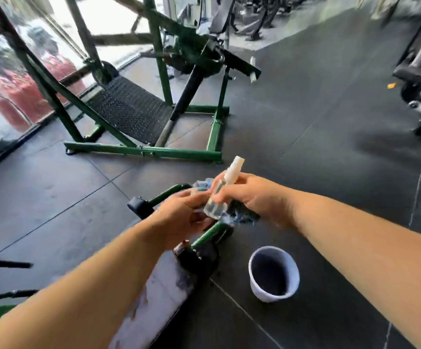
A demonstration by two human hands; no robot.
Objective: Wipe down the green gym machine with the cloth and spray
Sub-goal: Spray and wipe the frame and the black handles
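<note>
My right hand [252,197] grips a small clear spray bottle [217,197] with a white nozzle, tilted up and to the right. A dark blue cloth [242,215] is bunched under that hand, and part of it shows beyond the bottle. My left hand [181,217] reaches in from the left, its fingertips at the bottle's base and the cloth. Both hands hover over a green tube [212,233] of the gym machine close to me. A larger green frame [144,151] with a black footplate stands farther back on the left.
A white cup [275,273] with a dark inside stands on the black rubber floor at the lower right. A worn white pad [154,298] runs below my left arm. Glass wall along the left; black machines at the far right.
</note>
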